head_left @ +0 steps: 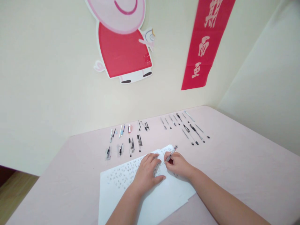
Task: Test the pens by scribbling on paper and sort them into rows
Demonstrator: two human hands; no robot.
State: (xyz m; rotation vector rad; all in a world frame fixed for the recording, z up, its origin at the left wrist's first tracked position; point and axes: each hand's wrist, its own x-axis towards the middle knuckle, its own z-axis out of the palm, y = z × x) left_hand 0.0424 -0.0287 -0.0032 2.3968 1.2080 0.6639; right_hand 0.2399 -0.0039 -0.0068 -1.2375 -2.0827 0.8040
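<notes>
My right hand (179, 165) is closed on a pen (172, 153), with its tip down on a white sheet of paper (161, 200) that carries rows of small written marks. My left hand (146, 173) lies flat on the same sheet, fingers spread, just left of the pen. The sheet rests on a pale pink table (234, 162).
Beyond the sheet lie several pens and pen parts in rows: one group (126, 140) at the middle left, another group (187, 126) at the back right. A cartoon figure (122, 40) and a red banner (203, 43) hang on the wall. Wooden floor (14, 193) shows at the left.
</notes>
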